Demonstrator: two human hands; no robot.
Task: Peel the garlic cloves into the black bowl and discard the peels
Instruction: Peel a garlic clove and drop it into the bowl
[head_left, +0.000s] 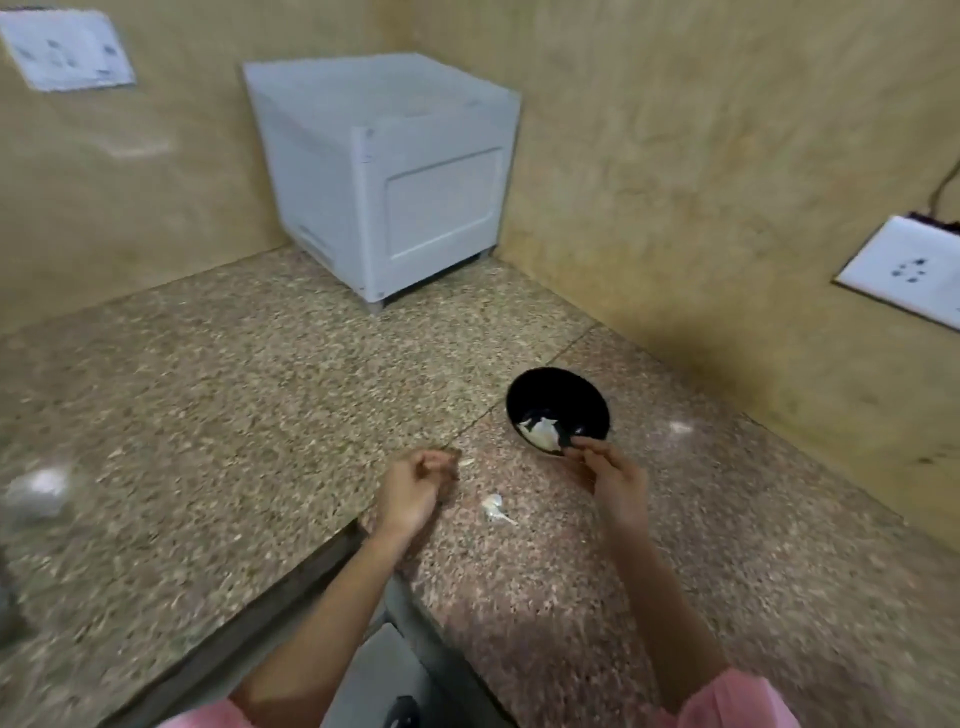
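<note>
Fingers of the left hand (418, 483) curl inward above the surface (260, 415), with a pale sliver (466, 461) at their tips; blur hides whether that grip holds it. Just right of it a loose garlic piece (496, 508) with a papery tail lies on the surface. It looks light, dry and brittle-skinned, probably best pinched at the tail end, where the skin lifts. Further right the black bowl (582, 395) holds white garlic (540, 435) against its near wall; peeled cloves would likely be firm and slick. The right hand (615, 480) has its grip narrowed onto the bowl's near rim, pinching it.
</note>
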